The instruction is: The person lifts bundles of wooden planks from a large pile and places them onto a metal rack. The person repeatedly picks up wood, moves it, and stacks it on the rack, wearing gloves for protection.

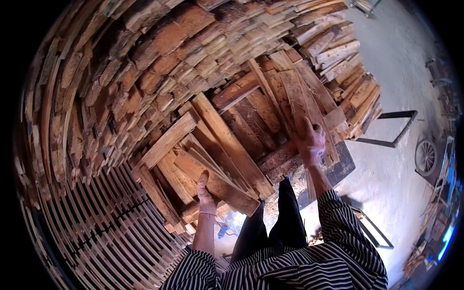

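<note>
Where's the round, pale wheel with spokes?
In the head view, the round, spoked wheel is toward the right edge, just below and right of a black metal frame.

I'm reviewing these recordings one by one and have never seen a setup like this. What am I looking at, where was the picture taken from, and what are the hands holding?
There is no machine here, just a person working by hand. The camera sits on their head and looks down; its fisheye lens bends straight edges toward the rim. Striped sleeves come in from below. The left hand holds a board, thumb on top, fingers out of sight. The right hand rests on a plank; whether it grips is hard to tell. Loose wood is piled in front, with a tall stack behind and slats at lower left. On the right are a pale floor and a spoked wheel.
</note>
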### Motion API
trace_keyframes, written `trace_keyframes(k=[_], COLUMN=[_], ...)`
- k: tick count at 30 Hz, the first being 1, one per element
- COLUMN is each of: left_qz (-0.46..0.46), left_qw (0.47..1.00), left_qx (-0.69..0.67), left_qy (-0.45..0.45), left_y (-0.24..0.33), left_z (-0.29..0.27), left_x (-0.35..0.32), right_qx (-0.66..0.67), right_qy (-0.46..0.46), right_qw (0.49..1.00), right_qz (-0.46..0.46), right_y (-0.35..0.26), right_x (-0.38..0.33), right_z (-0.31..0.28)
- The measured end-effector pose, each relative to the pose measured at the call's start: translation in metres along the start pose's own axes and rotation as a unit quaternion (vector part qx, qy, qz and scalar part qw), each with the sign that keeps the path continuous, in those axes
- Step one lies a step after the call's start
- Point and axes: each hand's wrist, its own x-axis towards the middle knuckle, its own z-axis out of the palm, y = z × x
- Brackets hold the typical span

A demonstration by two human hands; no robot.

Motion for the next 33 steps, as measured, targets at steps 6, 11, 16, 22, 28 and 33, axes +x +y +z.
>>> trace_keyframes(k=[6,11,16,22,28,33], left_qz=[-0.005,-0.040,-0.010,-0.003,0.001,-0.013], left_qw=[0.998,0.999,1.000,0.998,0.997,0.999], left_qx=[0.012,-0.006,0.018,0.058,0.077,0.046], left_qy=[0.055,0.027,0.023,0.038,0.027,0.012], left_y=[-0.006,-0.009,-0.016,-0.006,-0.005,-0.007], left_z=[0.006,0.010,0.006,0.014,0.011,0.007], left_x=[0.018,0.018,0.027,0.006,0.004,0.010], right_qx=[0.116,0.148,0.176,0.038,0.119,0.172], right_qy=[-0.018,-0.075,-0.269,0.049,-0.127,-0.017], right_qw=[0.988,0.970,0.936,0.998,0.982,0.984], right_qz=[-0.096,-0.176,-0.141,0.007,-0.074,-0.049], right_y=[-0.039,-0.155,-0.160,-0.111,-0.103,-0.054], right_x=[-0.056,-0.040,-0.015,0.074,0.077,0.087], right_z=[0.025,0.061,0.085,0.058,0.018,-0.029])
